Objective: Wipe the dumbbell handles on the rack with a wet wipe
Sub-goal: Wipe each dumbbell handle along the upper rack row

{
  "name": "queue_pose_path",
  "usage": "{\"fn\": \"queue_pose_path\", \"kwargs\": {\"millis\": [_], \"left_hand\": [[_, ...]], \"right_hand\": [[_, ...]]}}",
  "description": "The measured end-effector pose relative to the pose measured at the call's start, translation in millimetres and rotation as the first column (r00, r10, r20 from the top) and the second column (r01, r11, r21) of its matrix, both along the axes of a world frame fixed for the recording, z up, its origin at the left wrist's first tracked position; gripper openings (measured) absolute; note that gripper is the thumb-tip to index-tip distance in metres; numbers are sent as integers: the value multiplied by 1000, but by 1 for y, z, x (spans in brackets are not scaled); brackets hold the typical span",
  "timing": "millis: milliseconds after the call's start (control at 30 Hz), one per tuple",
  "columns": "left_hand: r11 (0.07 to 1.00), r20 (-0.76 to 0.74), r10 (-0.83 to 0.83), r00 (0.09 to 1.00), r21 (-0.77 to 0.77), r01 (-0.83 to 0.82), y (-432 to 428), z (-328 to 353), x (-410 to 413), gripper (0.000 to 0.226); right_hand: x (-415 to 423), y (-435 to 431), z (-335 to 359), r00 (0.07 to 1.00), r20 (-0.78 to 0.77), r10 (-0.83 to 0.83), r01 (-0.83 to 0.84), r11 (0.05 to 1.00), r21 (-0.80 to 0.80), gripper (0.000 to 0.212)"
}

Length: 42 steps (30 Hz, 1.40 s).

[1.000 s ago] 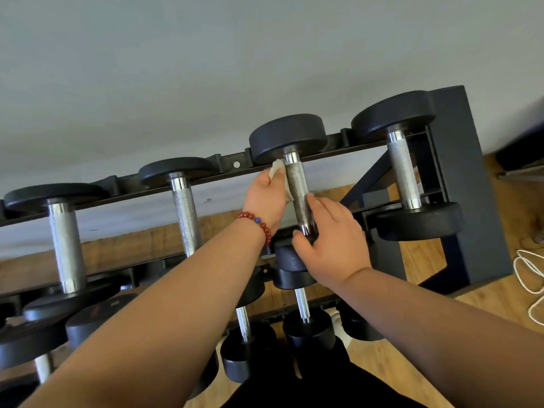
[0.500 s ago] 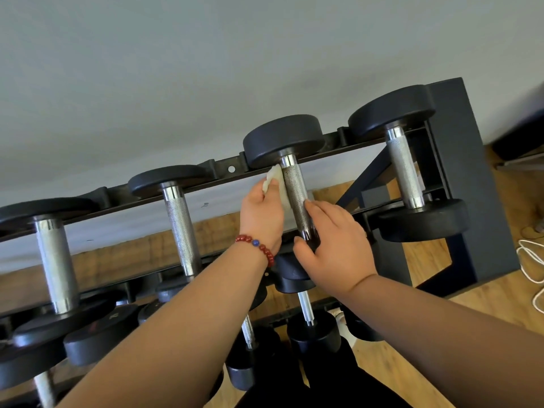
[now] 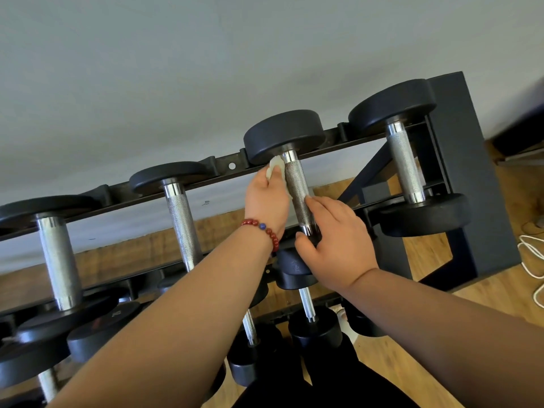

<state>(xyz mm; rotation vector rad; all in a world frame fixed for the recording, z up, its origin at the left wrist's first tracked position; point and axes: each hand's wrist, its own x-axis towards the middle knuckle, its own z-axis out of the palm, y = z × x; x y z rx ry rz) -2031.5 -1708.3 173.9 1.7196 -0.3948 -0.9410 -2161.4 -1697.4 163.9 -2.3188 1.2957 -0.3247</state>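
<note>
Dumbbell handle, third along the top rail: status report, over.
Left grip pinching wet wipe against handle, far end. Right grip holding handle's near end. Neighbouring handles apart, nothing blocking the stroke.

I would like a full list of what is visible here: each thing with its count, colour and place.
top-row dumbbells: four, black heads and silver handles, along the upper rail
lower dumbbells: several, black, on the lower rows; exact count unclear
rack: one, black, against the wall
wet wipe: one, white, at the far end of the third handle from the left
cable: one, white, on the floor at the right edge
floor: brown wood, under the rack
wall: pale grey, behind the rack
bracelet: one, red beads with one blue, on the left wrist
left hand: holds the wet wipe against the third handle
right hand: fingers grip the near end of the same handle
</note>
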Motion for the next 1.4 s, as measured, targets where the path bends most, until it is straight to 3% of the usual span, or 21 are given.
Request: {"fn": "queue_pose_path", "kwargs": {"millis": [100,300,500,567,633,733,833,900,967,1000,1033,1100,1200,1267,1333,1400], "left_hand": [[996,-15,-81,997,21,82,17,-6,2,25],[998,-354,-20,935,-66,-4,44,0,10,16],[996,-411,-24,911,-90,-14,59,17,14,16],[994,-414,-46,909,-106,2,61,24,14,17],[992,-386,-86,918,-123,42,61,31,10,17],[989,-384,-80,920,-144,26,59,40,1,20],[982,-458,12,889,-164,-97,57,45,-6,28],[975,-368,110,923,-142,-173,57,46,-12,24],[978,14,194,981,-82,-193,60,44,-17,28],[982,226,185,956,-76,-172,61,46,-20,31],[987,338,159,927,-87,-138,62,49,-24,29],[995,315,75,946,-85,-51,61,51,-31,17],[998,76,21,997,-66,-16,58,54,-40,18],[998,1,20,1000,-60,-20,56,51,-42,19],[1000,-2,11,1000,-24,-11,55,50,-43,19],[999,67,19,998,30,-21,54,46,-44,20]], "right_hand": [[0,1,-1,1000,16,4,-3,1000,-21,64],[-3,2,2,1000,28,3,-5,999,43,64],[-5,0,11,977,210,25,-52,991,123,56],[-3,-1,22,930,366,-37,-54,971,234,39],[0,-5,35,866,481,-135,-80,913,400,40],[5,-18,45,832,520,-191,-136,839,526,27],[7,-29,51,788,545,-285,-167,754,636,10],[5,-36,51,769,550,-324,-200,696,690,8],[3,-39,50,766,550,-333,-215,674,707,9],[2,-41,49,761,559,-330,-230,667,708,9],[0,-43,49,755,567,-329,-249,656,712,9],[-2,-45,49,736,584,-344,-287,623,728,9],[-3,-48,47,673,595,-439,-359,510,782,20],[-3,-50,48,666,587,-460,-396,448,801,18],[-4,-51,48,674,579,-460,-396,436,808,4],[-5,-52,46,671,555,-492,-354,445,823,4]]}}
